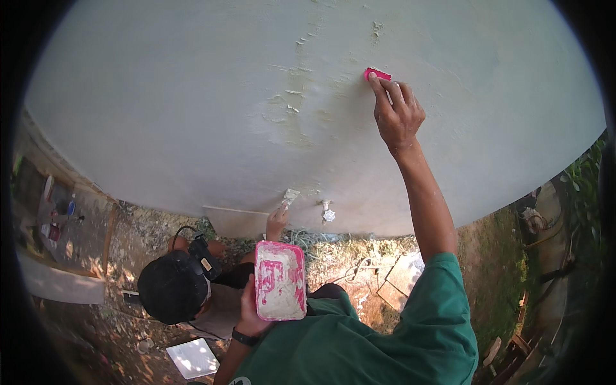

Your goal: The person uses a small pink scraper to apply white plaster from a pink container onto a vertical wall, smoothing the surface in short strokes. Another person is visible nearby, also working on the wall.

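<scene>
My right hand is stretched up to the pale wall, its fingers closed on a small pink scraper whose edge lies against the surface. Left of it, rough patches of putty run down the wall in uneven streaks. In my left hand, held low before my body, is a pink rectangular tub smeared inside with whitish putty. The fingers under the tub are hidden.
Below left crouches a co-worker in a black cap, whose hand holds a putty knife at the wall. A white tap sticks out low on the wall. A white panel and a board lie on the ground.
</scene>
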Tool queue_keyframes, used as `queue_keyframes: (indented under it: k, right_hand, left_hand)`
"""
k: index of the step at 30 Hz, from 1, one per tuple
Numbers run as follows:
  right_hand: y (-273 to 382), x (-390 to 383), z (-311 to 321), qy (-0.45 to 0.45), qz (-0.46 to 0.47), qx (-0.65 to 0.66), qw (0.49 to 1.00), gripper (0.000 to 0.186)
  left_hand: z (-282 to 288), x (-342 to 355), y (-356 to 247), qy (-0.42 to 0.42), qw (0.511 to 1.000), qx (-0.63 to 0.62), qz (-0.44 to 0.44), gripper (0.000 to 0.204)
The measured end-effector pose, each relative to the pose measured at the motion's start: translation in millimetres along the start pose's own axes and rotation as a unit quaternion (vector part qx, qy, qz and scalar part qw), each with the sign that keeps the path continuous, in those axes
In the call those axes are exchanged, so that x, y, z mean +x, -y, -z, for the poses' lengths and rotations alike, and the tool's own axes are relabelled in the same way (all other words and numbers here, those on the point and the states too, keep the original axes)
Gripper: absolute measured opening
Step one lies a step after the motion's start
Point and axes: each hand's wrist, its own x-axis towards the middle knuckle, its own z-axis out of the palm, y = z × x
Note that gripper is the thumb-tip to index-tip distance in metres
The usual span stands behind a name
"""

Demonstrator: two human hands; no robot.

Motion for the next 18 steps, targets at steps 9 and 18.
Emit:
queue_keyframes:
  k: [9,18]
  right_hand:
    - [15,5,26,0.031,-0.13,0.065,0.989,0.022]
    - [29,31,5,-0.035,-0.229,-0.008,0.973,0.008]
  left_hand:
    - [5,2,-6,0.012,0.999,-0.048,0.022,0.068]
    - [-4,-1,-9,-0.004,1.0,0.024,0.012,0.074]
